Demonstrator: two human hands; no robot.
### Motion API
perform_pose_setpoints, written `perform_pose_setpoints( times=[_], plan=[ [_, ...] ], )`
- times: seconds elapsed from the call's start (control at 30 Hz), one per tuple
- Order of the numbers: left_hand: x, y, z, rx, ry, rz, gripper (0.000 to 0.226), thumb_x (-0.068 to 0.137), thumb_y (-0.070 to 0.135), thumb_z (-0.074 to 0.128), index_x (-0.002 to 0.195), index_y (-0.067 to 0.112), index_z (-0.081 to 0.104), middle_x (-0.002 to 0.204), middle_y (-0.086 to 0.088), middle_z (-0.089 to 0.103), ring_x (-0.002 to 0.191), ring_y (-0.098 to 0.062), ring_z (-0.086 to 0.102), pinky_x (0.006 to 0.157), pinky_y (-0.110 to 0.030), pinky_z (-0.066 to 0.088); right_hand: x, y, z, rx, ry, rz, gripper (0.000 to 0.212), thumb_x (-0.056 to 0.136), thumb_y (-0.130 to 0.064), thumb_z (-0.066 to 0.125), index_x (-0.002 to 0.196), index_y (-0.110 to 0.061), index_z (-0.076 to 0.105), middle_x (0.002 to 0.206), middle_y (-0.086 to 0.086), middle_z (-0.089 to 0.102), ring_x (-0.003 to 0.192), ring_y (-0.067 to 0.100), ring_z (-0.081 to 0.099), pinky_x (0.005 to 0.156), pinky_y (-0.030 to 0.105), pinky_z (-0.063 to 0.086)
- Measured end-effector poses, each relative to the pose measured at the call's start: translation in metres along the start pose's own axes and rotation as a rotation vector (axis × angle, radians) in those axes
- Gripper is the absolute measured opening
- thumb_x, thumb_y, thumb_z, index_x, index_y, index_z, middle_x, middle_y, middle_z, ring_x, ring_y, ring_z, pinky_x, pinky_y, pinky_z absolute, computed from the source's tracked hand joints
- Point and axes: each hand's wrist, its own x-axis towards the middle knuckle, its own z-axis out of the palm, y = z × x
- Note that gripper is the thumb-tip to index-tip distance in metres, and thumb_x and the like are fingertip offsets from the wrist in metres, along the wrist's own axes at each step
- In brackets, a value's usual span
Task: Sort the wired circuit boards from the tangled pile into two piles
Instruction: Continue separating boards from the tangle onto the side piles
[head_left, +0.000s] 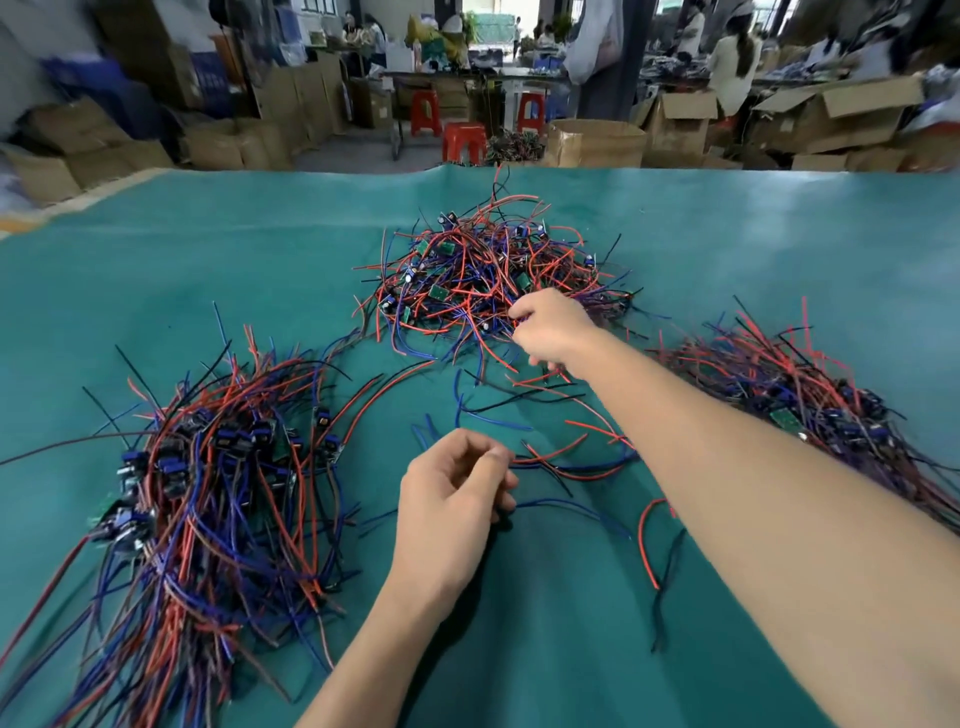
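Reaching right hand pinches tangled pile wires (left hand curled).

green table cover, cardboard boxes, red stools

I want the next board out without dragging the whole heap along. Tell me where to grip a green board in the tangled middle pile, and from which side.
Probably from above. In the tangled pile the green board on the near left slope lies face up, on top of the wires. Pinch it by its two short edges rather than its leads, which run under other wires. The right hand is already at the pile's near edge.
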Motion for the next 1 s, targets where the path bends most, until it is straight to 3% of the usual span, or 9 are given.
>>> perform_pose_setpoints(
  times=[0.07,0.13,0.27,0.37,0.53,0.63,0.77,0.9,1.0],
  plan=[
    [0.000,-0.001,0.000,0.001,-0.003,-0.001,0.017,0.095,0.006,0.058,0.079,0.005,0.062,0.066,-0.005,0.066,0.054,-0.014,0.058,0.050,-0.020,0.043,0.003,0.006,0.002,0.137,0.167,0.021,0.042,0.087,-0.007,0.052,0.119,-0.023,0.075,0.112,0.010,0.075,0.095,0.035,0.073,0.076,0.040,0.061],
    [0.000,-0.001,0.000,0.012,-0.004,0.000,0.016,0.094,0.006,0.058,0.079,0.005,0.063,0.066,-0.005,0.067,0.054,-0.015,0.058,0.050,-0.021,0.044,0.000,0.011,-0.002,0.210,0.253,0.038,0.035,0.084,-0.010,0.057,0.105,-0.026,0.080,0.104,0.005,0.078,0.096,0.035,0.072,0.084,0.044,0.060],
    [0.000,-0.002,0.000,0.011,-0.012,0.002,0.016,0.094,0.007,0.058,0.079,0.006,0.063,0.067,-0.005,0.067,0.055,-0.015,0.059,0.051,-0.021,0.044,-0.015,0.017,-0.022,0.337,0.341,0.040,0.021,0.082,-0.012,0.072,0.090,-0.028,0.082,0.083,-0.003,0.077,0.067,0.020,0.068,0.062,0.028,0.057],
    [0.000,-0.002,0.001,0.001,-0.008,0.001,0.014,0.094,0.006,0.058,0.081,0.003,0.063,0.066,-0.005,0.067,0.054,-0.015,0.059,0.050,-0.020,0.044,-0.040,0.017,-0.037,0.539,0.351,0.022,0.021,0.075,-0.009,0.080,0.087,-0.025,0.077,0.071,0.001,0.071,0.043,0.014,0.060,0.037,0.019,0.038],
    [0.001,-0.003,0.000,-0.003,-0.026,-0.002,0.013,0.093,0.003,0.057,0.084,0.005,0.065,0.069,-0.005,0.070,0.057,-0.016,0.062,0.051,-0.020,0.046,-0.106,0.032,-0.035,0.787,0.395,0.003,0.039,0.067,-0.018,0.084,0.099,-0.026,0.062,0.072,-0.004,0.074,0.044,0.010,0.055,0.038,0.018,0.033],
    [0.000,-0.002,0.001,-0.049,-0.076,-0.013,0.014,0.095,0.003,0.055,0.094,0.009,0.068,0.079,-0.007,0.074,0.065,-0.019,0.068,0.053,-0.024,0.050,-0.142,0.041,-0.017,0.859,0.237,-0.020,0.033,0.076,-0.014,0.078,0.104,-0.020,0.061,0.082,0.002,0.079,0.053,0.006,0.057,0.042,0.013,0.037],
    [0.001,0.003,-0.001,-0.214,-0.112,-0.055,0.017,0.103,0.013,0.050,0.108,0.004,0.063,0.093,-0.011,0.076,0.078,-0.021,0.072,0.059,-0.026,0.055,-0.164,0.041,-0.005,0.866,-0.178,-0.089,0.022,0.072,-0.009,0.073,0.094,-0.008,0.072,0.083,0.013,0.078,0.060,0.013,0.055,0.045,0.019,0.039],
    [0.004,0.001,-0.004,-0.274,-0.012,-0.075,0.005,0.101,0.010,0.054,0.100,0.005,0.052,0.090,-0.016,0.073,0.074,-0.025,0.071,0.055,-0.025,0.053,-0.166,0.041,-0.006,0.926,-0.272,-0.118,0.017,0.067,-0.005,0.070,0.083,-0.002,0.073,0.078,0.021,0.074,0.054,0.015,0.053,0.044,0.020,0.040],
    [0.004,-0.005,-0.002,-0.207,0.025,-0.022,0.027,0.093,-0.002,0.059,0.111,0.013,0.045,0.094,-0.015,0.066,0.075,-0.025,0.072,0.056,-0.025,0.053,-0.167,0.043,-0.012,0.978,-0.373,-0.131,0.015,0.071,-0.004,0.069,0.082,-0.009,0.078,0.074,0.020,0.072,0.050,0.014,0.054,0.043,0.020,0.040]
  ],
)
